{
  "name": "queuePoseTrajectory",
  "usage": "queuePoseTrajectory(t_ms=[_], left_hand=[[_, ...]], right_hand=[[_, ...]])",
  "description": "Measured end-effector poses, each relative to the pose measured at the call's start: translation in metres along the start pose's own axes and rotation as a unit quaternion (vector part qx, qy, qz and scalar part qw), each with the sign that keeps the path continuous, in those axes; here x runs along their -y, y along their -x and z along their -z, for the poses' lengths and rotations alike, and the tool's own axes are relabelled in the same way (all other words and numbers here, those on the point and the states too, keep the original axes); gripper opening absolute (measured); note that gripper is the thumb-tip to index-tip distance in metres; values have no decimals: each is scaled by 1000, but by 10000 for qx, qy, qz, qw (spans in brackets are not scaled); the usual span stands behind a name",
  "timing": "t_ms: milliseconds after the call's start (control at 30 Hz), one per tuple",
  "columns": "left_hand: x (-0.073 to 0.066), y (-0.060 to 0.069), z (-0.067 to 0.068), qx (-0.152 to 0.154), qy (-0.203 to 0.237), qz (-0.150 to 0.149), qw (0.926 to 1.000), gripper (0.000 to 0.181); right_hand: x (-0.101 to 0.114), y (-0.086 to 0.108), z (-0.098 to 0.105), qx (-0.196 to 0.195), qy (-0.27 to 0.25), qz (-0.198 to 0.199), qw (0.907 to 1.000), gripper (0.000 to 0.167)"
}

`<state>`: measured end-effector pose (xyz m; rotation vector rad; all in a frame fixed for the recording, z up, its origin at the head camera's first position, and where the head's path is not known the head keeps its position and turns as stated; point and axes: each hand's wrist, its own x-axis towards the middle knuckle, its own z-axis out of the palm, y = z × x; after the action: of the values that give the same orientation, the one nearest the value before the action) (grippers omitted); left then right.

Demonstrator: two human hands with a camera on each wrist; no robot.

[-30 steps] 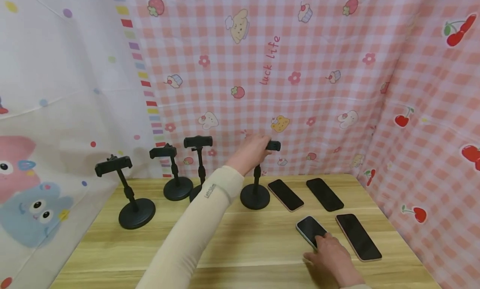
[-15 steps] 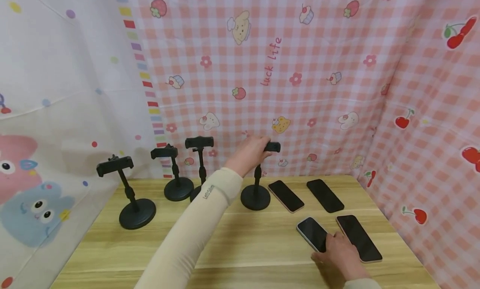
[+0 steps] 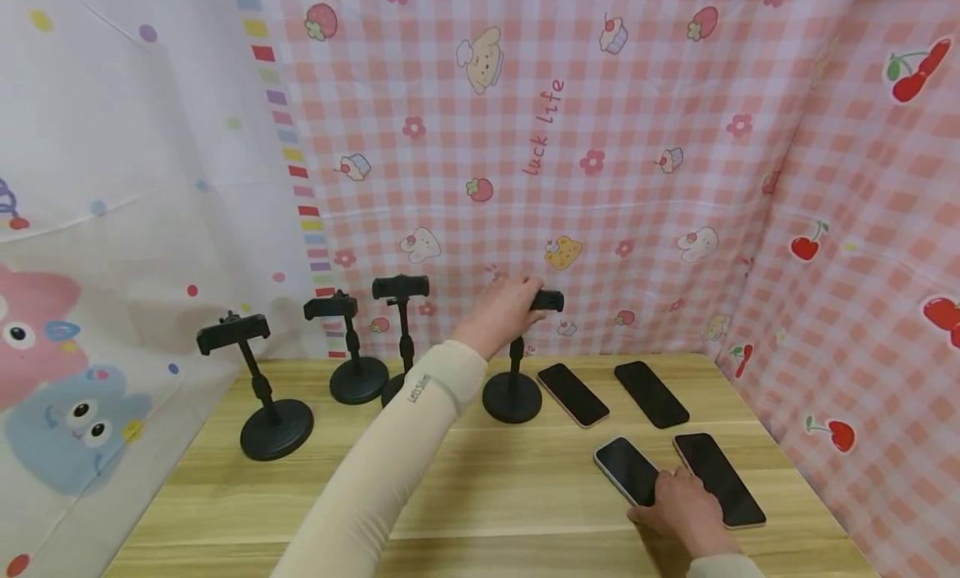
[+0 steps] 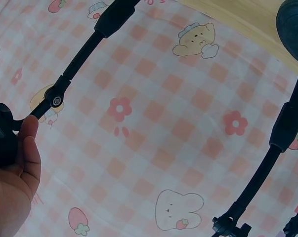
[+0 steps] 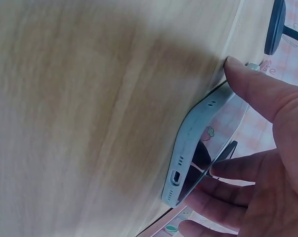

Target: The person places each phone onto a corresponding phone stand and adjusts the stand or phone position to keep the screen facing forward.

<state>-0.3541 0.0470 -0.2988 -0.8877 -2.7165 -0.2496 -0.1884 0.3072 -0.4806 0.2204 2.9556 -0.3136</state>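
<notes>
My left hand [image 3: 501, 315] grips the clamp [image 3: 551, 300] at the top of a black phone stand [image 3: 512, 399] near the back of the table. In the left wrist view its fingers [image 4: 31, 153] curl round that clamp, just beside the stem joint. Lower right, my right hand [image 3: 684, 511] holds the near end of a smartphone [image 3: 626, 469] with a pale frame and dark screen. The right wrist view shows the thumb [image 5: 247, 84] at one long edge and fingers at the other. The phone [image 5: 200, 126] appears flat on the wood; part of it is hidden by the hand.
To the left stand three more black phone stands, at the front [image 3: 273, 428], behind [image 3: 358, 379] and partly behind my sleeve [image 3: 405, 340]. Three dark-screened phones lie to the right: one by the gripped stand [image 3: 573, 394], one farther right [image 3: 651, 393], one beside my right hand [image 3: 720, 478]. Patterned cloth [image 3: 600, 103] surrounds the table.
My right hand has shifted slightly right and toward the near end of the pale-framed phone, uncovering more screen. The left hand keeps its grip on the stand's clamp.
</notes>
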Motion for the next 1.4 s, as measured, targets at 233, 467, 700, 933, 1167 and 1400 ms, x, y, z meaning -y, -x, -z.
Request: queuePoseTrajectory(t_ms=[233, 467, 700, 933, 1167, 1400], left_hand=[[4, 4, -2, -52, -76, -33, 10000, 60], [15, 9, -4, -24, -63, -125, 9999, 61], [26, 17, -4, -15, 141, -58, 9999, 61], [34, 25, -3, -124, 490, -209, 9985, 63], [40, 34, -3, -447, 591, -449, 9962, 55], [44, 41, -8, -1208, 578, -860, 9873, 48]], right_hand=[[-3, -2, 0, 163, -142, -168, 9996, 79], [-5, -2, 2, 307, -120, -347, 9989, 90], [-7, -3, 3, 474, -43, -387, 9981, 94], [-7, -4, 3, 562, -81, -449, 9974, 92], [-9, -7, 1, 530, -82, -411, 9977, 92], [-11, -7, 2, 579, -94, -360, 9976, 98]])
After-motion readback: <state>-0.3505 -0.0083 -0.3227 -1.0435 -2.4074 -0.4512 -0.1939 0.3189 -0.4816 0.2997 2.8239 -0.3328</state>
